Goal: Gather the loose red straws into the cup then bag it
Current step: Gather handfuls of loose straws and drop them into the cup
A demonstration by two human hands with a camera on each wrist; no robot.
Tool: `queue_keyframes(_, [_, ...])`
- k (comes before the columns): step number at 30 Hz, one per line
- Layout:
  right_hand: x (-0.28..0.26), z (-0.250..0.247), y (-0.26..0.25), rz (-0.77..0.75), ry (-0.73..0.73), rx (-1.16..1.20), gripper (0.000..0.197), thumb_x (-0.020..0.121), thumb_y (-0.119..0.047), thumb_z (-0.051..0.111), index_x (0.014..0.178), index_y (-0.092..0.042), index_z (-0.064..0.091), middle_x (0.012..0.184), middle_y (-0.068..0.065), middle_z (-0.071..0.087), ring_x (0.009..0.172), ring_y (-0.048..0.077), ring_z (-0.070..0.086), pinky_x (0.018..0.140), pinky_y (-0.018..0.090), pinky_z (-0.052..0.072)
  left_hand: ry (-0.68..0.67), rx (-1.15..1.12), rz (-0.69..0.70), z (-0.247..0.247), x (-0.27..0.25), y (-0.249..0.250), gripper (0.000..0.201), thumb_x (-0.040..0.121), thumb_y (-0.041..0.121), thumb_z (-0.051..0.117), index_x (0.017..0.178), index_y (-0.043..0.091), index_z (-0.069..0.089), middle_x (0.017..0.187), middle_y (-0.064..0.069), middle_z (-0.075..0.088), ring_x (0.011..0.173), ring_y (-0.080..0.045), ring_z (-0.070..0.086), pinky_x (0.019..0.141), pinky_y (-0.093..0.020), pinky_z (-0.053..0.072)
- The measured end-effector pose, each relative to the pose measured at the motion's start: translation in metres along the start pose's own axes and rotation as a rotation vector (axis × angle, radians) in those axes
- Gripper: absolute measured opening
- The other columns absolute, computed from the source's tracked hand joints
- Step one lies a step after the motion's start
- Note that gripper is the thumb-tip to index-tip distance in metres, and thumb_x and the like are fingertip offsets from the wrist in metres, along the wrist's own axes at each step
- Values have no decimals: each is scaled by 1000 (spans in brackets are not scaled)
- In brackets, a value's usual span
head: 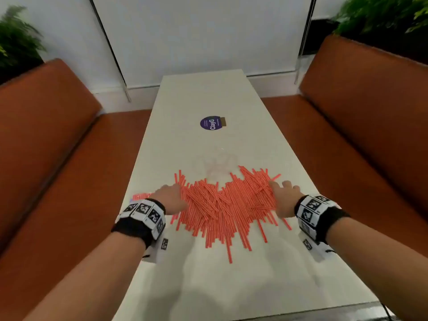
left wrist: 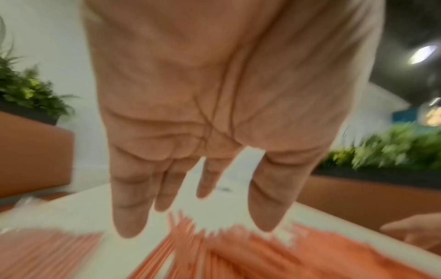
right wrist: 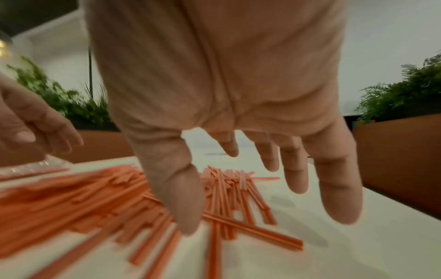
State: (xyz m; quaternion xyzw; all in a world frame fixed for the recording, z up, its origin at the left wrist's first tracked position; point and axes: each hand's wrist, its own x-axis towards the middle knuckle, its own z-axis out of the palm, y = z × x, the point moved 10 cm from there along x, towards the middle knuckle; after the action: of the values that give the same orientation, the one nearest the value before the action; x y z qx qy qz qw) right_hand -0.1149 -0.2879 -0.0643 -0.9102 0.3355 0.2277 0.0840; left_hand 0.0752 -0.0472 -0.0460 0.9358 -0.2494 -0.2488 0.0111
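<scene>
A wide pile of loose red straws [head: 222,205] lies across the white table [head: 208,286]. My left hand [head: 172,195] presses its straight fingers against the pile's left edge. My right hand [head: 281,198] does the same on the right edge. The left wrist view shows the left hand [left wrist: 207,179] open, fingers pointing down at blurred straws [left wrist: 238,254]. In the right wrist view the right hand [right wrist: 269,154] is spread open over the straws [right wrist: 222,203], its thumb touching them. Just beyond the pile is a faint clear plastic thing [head: 216,165]; I cannot tell whether it is the cup or a bag.
A clear bag with more red straws [head: 141,196] lies at the table's left edge, behind my left wrist. A round purple sticker [head: 210,122] sits farther up the table. Orange benches [head: 46,147] flank the table on both sides, with green plants behind them.
</scene>
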Motion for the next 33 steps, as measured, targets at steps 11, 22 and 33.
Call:
queue_keyframes(11, [26, 7, -44, -156, 31, -50, 70, 82, -8, 56, 144, -20, 26, 142, 18, 33, 129, 39, 31, 101, 47, 45, 8, 79, -97, 35, 38, 21, 71, 91, 56, 39, 147, 14, 28, 150, -21, 35, 138, -38, 35, 114, -48, 29])
queue_keyframes(22, [20, -2, -42, -225, 67, 114, 63, 87, -12, 51, 145, -12, 27, 139, 15, 40, 125, 34, 43, 103, 40, 43, 102, -112, -52, 27, 28, 34, 68, 93, 47, 44, 146, 8, 27, 144, -21, 38, 132, -38, 40, 108, -46, 39])
queue_keyframes(33, [24, -3, -88, -99, 123, 77, 61, 96, -45, 39, 134, 3, 38, 135, 22, 39, 123, 33, 42, 104, 42, 40, 100, -39, -179, 35, 28, 62, 81, 89, 57, 46, 148, 5, 25, 145, -20, 32, 134, -37, 34, 109, -43, 33])
